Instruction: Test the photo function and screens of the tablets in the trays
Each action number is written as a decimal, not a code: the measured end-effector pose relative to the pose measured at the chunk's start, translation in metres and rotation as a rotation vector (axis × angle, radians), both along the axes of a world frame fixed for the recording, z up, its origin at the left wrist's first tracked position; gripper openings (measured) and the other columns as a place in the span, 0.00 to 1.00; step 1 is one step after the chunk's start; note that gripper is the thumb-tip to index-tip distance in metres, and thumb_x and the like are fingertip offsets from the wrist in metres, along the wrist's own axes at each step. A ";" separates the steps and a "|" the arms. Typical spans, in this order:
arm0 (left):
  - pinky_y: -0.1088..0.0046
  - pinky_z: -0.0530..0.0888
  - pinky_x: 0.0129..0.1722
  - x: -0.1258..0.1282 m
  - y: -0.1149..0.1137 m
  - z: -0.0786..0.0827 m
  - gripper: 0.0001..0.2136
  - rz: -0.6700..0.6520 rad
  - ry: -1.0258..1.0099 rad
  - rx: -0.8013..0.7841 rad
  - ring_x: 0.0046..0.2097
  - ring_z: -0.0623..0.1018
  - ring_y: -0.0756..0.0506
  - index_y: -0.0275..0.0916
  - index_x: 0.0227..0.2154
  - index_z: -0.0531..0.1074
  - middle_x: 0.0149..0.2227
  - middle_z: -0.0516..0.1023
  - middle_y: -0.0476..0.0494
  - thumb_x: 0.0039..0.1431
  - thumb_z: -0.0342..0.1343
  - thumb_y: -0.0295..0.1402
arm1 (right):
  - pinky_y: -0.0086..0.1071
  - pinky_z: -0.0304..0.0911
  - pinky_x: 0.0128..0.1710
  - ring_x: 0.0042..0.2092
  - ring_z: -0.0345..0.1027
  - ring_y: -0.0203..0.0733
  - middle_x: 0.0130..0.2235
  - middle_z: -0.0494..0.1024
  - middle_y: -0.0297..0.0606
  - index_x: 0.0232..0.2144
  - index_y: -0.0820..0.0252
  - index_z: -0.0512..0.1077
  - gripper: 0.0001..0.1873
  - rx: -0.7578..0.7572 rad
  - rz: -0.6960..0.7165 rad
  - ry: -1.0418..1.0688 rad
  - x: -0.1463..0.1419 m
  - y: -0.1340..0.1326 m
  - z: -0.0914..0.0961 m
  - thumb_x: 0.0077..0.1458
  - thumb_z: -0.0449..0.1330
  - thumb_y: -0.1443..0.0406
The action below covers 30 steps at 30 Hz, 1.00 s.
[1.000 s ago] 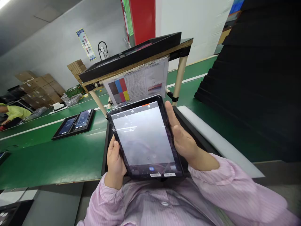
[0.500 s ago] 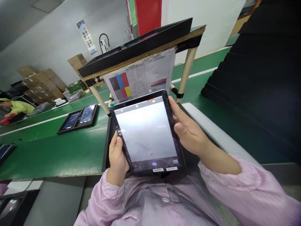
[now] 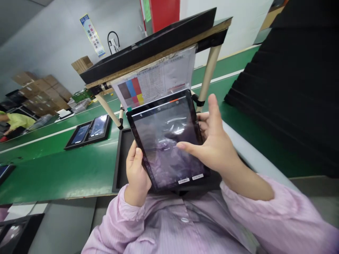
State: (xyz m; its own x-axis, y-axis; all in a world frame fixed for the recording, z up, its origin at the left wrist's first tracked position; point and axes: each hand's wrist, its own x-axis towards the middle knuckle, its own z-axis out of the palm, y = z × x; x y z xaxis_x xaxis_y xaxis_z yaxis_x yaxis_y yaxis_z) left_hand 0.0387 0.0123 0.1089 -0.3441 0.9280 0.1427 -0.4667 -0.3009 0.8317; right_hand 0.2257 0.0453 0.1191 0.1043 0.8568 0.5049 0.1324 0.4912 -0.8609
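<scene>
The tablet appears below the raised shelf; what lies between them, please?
In the head view, a printed sheet with coloured blocks shows between the tablet and the shelf.

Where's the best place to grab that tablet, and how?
I'd probably hold the tablet by its two long side edges, one hand coming from each side. It's thin and flat, and the shiny screen fills most of the front, so thumbs fit best on the narrow black border. The left hand grips the left edge.

The tablet [image 3: 162,144] is black, the pinstriped shirt [image 3: 169,225] pink.
</scene>
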 end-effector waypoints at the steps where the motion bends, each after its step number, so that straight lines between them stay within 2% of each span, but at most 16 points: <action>1: 0.66 0.78 0.51 0.000 0.001 0.002 0.16 -0.012 -0.004 -0.012 0.50 0.82 0.43 0.48 0.47 0.80 0.52 0.82 0.46 0.54 0.68 0.42 | 0.44 0.69 0.55 0.53 0.69 0.50 0.58 0.63 0.47 0.73 0.46 0.33 0.72 -0.031 0.065 0.042 0.005 0.001 -0.003 0.40 0.75 0.48; 4: 0.66 0.78 0.49 0.003 0.004 0.005 0.17 -0.056 -0.003 -0.058 0.49 0.82 0.43 0.48 0.48 0.79 0.53 0.82 0.46 0.55 0.67 0.40 | 0.37 0.72 0.51 0.52 0.70 0.46 0.56 0.67 0.45 0.73 0.48 0.35 0.64 -0.105 0.220 0.099 0.018 -0.002 -0.008 0.48 0.72 0.51; 6: 0.67 0.78 0.49 0.006 0.006 0.005 0.16 -0.057 0.000 -0.077 0.48 0.83 0.43 0.47 0.47 0.80 0.51 0.83 0.46 0.54 0.67 0.39 | 0.34 0.72 0.50 0.53 0.70 0.44 0.59 0.66 0.44 0.73 0.47 0.40 0.58 -0.127 0.254 0.128 0.024 -0.006 -0.009 0.51 0.70 0.55; 11: 0.69 0.77 0.50 0.019 0.010 0.004 0.15 -0.048 0.006 -0.106 0.49 0.82 0.44 0.45 0.45 0.80 0.47 0.84 0.46 0.54 0.66 0.38 | 0.30 0.71 0.49 0.53 0.70 0.40 0.61 0.63 0.43 0.73 0.46 0.41 0.53 -0.121 0.243 0.129 0.039 -0.011 -0.011 0.52 0.66 0.62; 17: 0.67 0.77 0.51 0.034 0.015 0.004 0.16 -0.089 0.025 -0.112 0.49 0.82 0.43 0.44 0.47 0.79 0.48 0.83 0.44 0.56 0.65 0.39 | 0.35 0.70 0.54 0.55 0.68 0.43 0.61 0.62 0.43 0.72 0.44 0.44 0.53 -0.144 0.132 0.106 0.047 -0.001 -0.019 0.51 0.68 0.60; 20: 0.65 0.76 0.52 0.043 0.024 -0.001 0.15 -0.096 0.043 -0.168 0.48 0.82 0.43 0.41 0.46 0.78 0.48 0.83 0.43 0.57 0.64 0.38 | 0.33 0.72 0.50 0.53 0.70 0.44 0.57 0.67 0.44 0.70 0.48 0.50 0.56 -0.252 0.129 0.252 0.052 0.008 -0.022 0.45 0.72 0.56; 23: 0.60 0.72 0.59 0.047 0.035 -0.005 0.20 -0.239 0.124 -0.319 0.56 0.78 0.39 0.38 0.52 0.74 0.53 0.80 0.37 0.60 0.60 0.41 | 0.26 0.72 0.36 0.43 0.73 0.41 0.48 0.73 0.43 0.65 0.53 0.61 0.49 -0.488 0.012 0.433 0.057 0.020 -0.027 0.42 0.72 0.54; 26: 0.56 0.63 0.66 0.035 0.035 0.000 0.31 -0.468 0.352 -0.435 0.68 0.66 0.38 0.39 0.67 0.59 0.67 0.65 0.33 0.63 0.57 0.40 | 0.22 0.70 0.30 0.40 0.73 0.39 0.45 0.76 0.42 0.63 0.51 0.65 0.37 -0.711 -0.118 0.398 0.060 0.033 -0.033 0.51 0.66 0.59; 28: 0.55 0.64 0.66 0.016 0.027 0.007 0.35 -0.607 0.536 -0.387 0.69 0.64 0.38 0.43 0.70 0.50 0.71 0.56 0.35 0.64 0.57 0.39 | 0.17 0.67 0.30 0.44 0.73 0.36 0.49 0.76 0.39 0.63 0.47 0.65 0.32 -0.816 -0.160 0.300 0.060 0.039 -0.037 0.56 0.63 0.60; 30: 0.55 0.66 0.65 -0.015 0.019 0.016 0.33 -0.695 0.738 -0.248 0.67 0.67 0.38 0.47 0.70 0.53 0.71 0.59 0.38 0.64 0.57 0.40 | 0.14 0.66 0.30 0.48 0.72 0.34 0.52 0.75 0.36 0.63 0.43 0.64 0.31 -0.865 -0.169 0.207 0.060 0.040 -0.040 0.58 0.62 0.59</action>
